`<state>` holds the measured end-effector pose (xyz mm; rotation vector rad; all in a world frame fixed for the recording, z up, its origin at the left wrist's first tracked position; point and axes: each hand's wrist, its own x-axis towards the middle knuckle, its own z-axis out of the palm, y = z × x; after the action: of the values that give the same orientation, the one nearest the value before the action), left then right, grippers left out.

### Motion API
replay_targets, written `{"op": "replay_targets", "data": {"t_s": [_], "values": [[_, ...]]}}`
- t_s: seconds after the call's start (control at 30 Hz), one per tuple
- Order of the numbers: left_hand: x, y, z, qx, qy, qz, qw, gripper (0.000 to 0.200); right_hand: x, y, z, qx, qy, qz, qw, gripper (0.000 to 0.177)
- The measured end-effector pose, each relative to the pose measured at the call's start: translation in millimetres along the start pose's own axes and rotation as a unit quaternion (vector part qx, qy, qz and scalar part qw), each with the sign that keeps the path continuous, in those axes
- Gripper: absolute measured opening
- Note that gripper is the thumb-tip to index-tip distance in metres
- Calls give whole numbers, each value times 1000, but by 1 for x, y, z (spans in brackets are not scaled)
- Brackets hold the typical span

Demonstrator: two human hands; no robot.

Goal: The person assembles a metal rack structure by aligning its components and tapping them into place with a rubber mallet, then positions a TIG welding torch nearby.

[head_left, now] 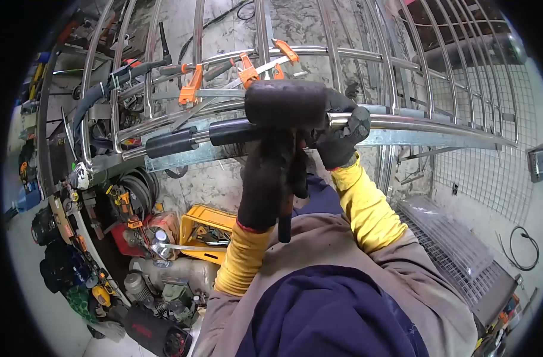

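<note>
My left hand, in a black glove, is closed round the handle of a mallet with a thick black head. The handle's end points down toward my chest. Just right of the mallet head, my right hand, also gloved in black, grips a shiny metal tube, fingers wrapped round it. Two black sleeves sit on the tube's line to the left, one at the far left and one partly behind the mallet head.
A metal frame of bars spans the far side, with orange clamps on it. Below left are a yellow crate of metal parts, a yellow power tool and a black cylindrical object. Mesh panels lie at right.
</note>
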<state>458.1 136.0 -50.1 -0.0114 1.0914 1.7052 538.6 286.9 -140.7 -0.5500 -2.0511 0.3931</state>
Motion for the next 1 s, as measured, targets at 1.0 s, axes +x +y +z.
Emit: {"op": "replay_targets", "data": {"t_s": [1.0], "values": [[-93, 81, -151, 258, 191, 222, 921, 36, 6, -19, -55, 272, -104, 104, 951, 38]]}}
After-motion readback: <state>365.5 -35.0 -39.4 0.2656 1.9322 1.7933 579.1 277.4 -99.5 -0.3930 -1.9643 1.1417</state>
